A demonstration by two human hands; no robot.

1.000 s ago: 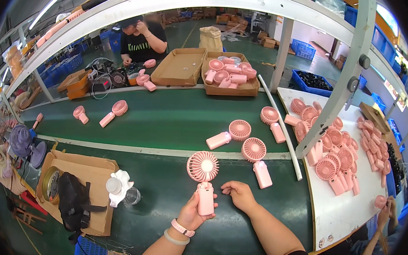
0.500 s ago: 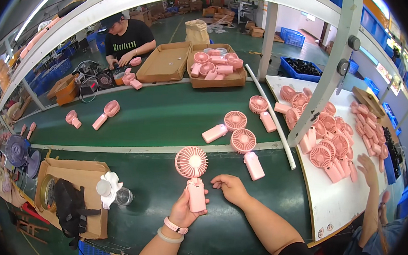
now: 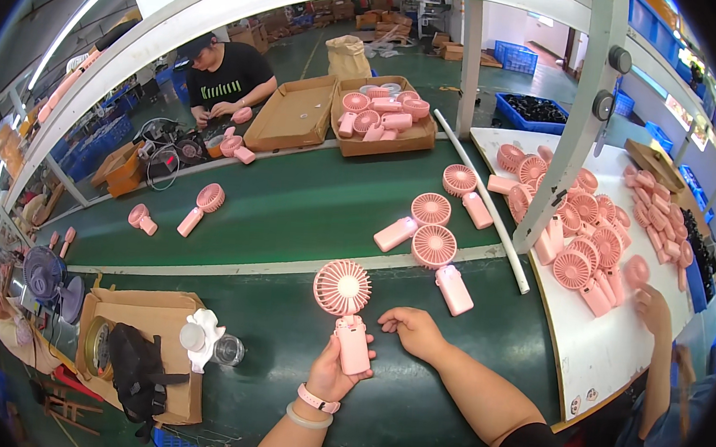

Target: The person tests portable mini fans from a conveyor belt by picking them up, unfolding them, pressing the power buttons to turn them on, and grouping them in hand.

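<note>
My left hand (image 3: 331,373) grips a pink handheld fan (image 3: 353,346) by its handle, upright above the near green table. Its round grille (image 3: 342,288) faces up toward me, with a bright light around the hub. Just right of it, my right hand (image 3: 413,330) is loosely closed near the tabletop, nothing visible in its fingers. Beyond that hand lies another pink fan (image 3: 454,291) with a lit spot at its neck. Two more fans, one with its handle to the left (image 3: 394,235) and one beside the white tube (image 3: 478,210), lie on the far green strip.
A white board (image 3: 535,321) at right bears a heap of pink fans (image 3: 580,233), where another person's hand (image 3: 652,310) works. A carton tray (image 3: 184,399) with a black bag (image 3: 135,366) stands left, beside a clear jar (image 3: 228,350). A white tube (image 3: 493,221) crosses the strip.
The view has shifted slightly. My hands hold nearly the same pose with the fan. One fan on the far strip sits further right, and the other person's hand at right now has a fan.
</note>
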